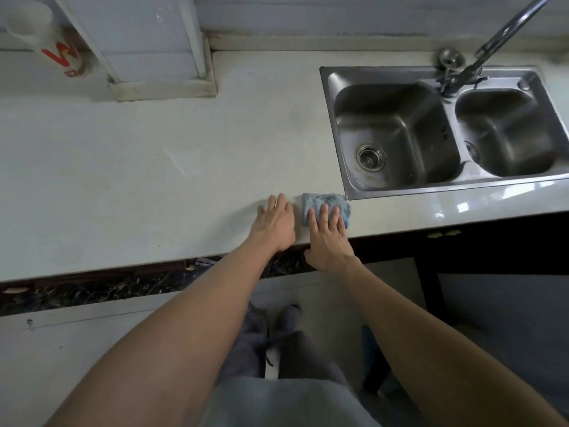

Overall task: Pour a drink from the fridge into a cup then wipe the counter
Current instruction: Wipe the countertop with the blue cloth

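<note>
Pale grey stone counter [123, 167]: I see it fill most of the view.
Double-bowl stainless steel sink [385, 70]: set into the counter on the right.
White paper cup with red lettering [46, 35]: far back left, well apart from both hands.
Right hand [328, 238]: fingers straight, pressing flat on the cloth.
Left hand [277, 224]: flat on the counter, holding nothing.
Folded blue fluffy cloth [323, 200]: near the front edge, just beside the sink's corner.

The right hand [328, 238] presses straight fingers on a blue cloth [323, 201] near the counter's [154, 180] front edge. The left hand [275, 224] lies flat at the cloth's 9 o'clock, just beside it. From the cloth, a double sink [446, 184] sits at 2 o'clock and a white cup [46, 35] at 10 o'clock.
</note>
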The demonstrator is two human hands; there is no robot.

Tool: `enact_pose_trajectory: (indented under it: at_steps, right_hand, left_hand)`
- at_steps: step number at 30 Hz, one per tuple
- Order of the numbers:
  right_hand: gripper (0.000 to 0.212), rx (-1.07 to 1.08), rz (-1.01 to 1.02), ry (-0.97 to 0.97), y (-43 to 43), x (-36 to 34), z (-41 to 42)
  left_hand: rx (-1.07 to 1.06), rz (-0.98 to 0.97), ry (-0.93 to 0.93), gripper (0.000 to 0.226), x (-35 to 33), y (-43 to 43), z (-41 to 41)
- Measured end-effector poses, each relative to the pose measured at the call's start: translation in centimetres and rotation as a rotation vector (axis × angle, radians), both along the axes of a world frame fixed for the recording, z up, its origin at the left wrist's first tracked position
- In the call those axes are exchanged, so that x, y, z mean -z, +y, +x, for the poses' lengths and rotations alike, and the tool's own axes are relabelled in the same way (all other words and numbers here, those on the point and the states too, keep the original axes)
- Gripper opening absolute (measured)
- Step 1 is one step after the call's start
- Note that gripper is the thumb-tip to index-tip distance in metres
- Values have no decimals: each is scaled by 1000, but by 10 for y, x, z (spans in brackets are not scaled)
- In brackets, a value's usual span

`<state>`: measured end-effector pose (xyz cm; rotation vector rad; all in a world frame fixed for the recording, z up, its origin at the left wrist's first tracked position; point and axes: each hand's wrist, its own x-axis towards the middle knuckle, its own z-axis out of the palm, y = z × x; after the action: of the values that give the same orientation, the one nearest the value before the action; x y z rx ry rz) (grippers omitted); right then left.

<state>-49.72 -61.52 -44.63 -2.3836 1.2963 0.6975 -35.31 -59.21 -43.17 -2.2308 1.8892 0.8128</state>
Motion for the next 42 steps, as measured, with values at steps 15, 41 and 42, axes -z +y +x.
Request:
enact_pose_trajectory:
  at_steps: [15, 41, 42]
  right_hand:
    - [94, 15, 7, 3, -81, 5, 31]
    - [93, -168, -30, -51, -364, 11, 163]
    - [93, -172, -35, -51, -371, 11, 167]
  left_hand:
    - [31, 14, -62, 38, 1, -54, 34]
    - [-131, -54, 62, 23, -5, -173, 93]
    - [-129, -51, 60, 23, -4, -173, 94]
